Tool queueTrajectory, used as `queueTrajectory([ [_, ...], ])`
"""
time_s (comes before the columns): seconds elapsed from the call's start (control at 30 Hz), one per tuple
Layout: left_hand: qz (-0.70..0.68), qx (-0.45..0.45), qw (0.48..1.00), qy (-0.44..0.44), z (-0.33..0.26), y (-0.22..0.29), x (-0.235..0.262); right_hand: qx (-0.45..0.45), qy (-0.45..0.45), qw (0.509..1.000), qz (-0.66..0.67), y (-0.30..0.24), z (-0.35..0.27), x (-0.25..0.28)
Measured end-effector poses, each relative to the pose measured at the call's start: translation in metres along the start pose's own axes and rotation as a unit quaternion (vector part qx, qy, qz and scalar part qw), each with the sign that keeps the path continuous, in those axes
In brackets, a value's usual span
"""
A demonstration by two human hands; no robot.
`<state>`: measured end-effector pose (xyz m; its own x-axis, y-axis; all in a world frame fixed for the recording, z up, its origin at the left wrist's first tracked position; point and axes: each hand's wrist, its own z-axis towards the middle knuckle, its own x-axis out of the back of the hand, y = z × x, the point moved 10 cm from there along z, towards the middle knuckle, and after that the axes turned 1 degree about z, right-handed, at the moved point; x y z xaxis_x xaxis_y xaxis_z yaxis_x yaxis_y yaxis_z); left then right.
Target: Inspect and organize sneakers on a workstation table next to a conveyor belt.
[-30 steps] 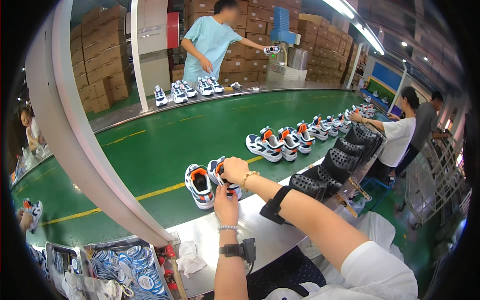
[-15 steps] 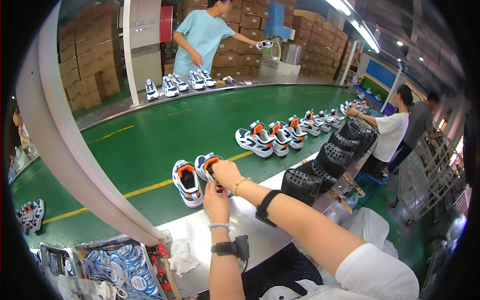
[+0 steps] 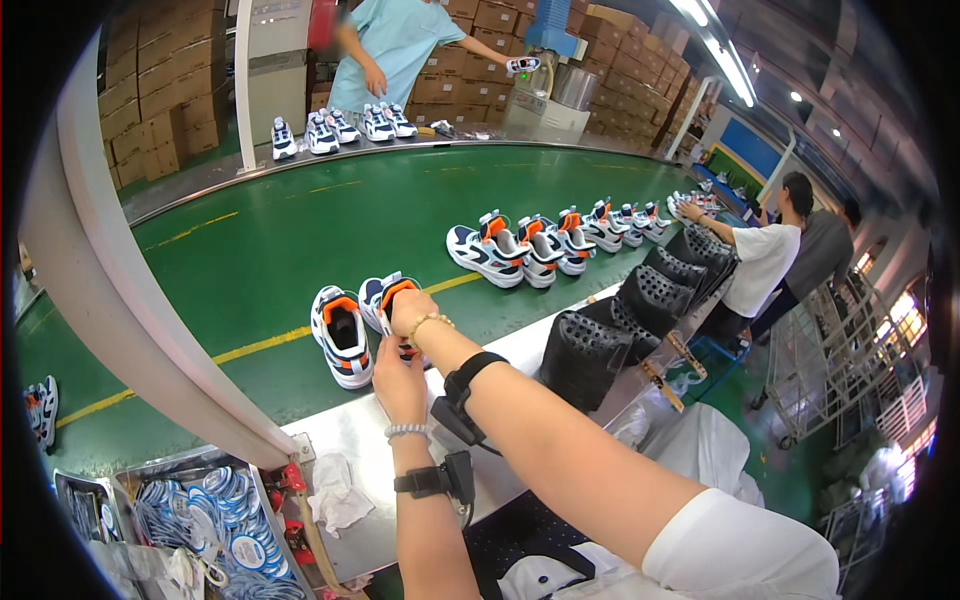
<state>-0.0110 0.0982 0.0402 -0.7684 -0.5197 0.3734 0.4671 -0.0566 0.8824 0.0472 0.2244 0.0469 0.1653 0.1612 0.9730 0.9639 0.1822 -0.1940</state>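
Observation:
A white and navy sneaker [image 3: 372, 296] with an orange lining stands at the near edge of the green conveyor belt, and both my hands are at it. My right hand [image 3: 411, 310] reaches into its opening from the right, with fingertips hidden in the shoe. My left hand [image 3: 399, 382] grips its near side just below, fingers closed and partly hidden. Directly left of it stands a matching sneaker [image 3: 341, 338], upright, its opening toward me and nothing touching it.
More sneakers [image 3: 487, 250] line the belt [image 3: 330, 235] to the right; others stand at far left. Black perforated moulds [image 3: 585, 355] flank the metal ledge [image 3: 360, 440]. A white post [image 3: 130, 260] rises at left above a tray of round blue-white tags [image 3: 240, 545]. Co-workers [image 3: 765, 255] stand beyond.
The whole view has shifted, so the scene sits further left and higher. Both my hands stay at the same sneaker. Across the belt, the co-worker still holds a shoe out.

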Motion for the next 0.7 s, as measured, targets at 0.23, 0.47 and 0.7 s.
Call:
queueTrajectory([
  [0.23,0.008,-0.032,0.999,0.016,-0.006,-0.006,0.017,0.056,0.109,0.99,0.068,-0.016,-0.026,0.029],
  [0.47,0.002,-0.015,1.0,-0.004,0.001,-0.011,0.016,0.092,0.078,0.989,0.086,-0.025,-0.003,0.007],
  [0.7,0.003,-0.07,0.998,0.007,0.006,0.021,-0.013,0.059,0.133,0.978,0.148,0.01,-0.006,0.043],
])
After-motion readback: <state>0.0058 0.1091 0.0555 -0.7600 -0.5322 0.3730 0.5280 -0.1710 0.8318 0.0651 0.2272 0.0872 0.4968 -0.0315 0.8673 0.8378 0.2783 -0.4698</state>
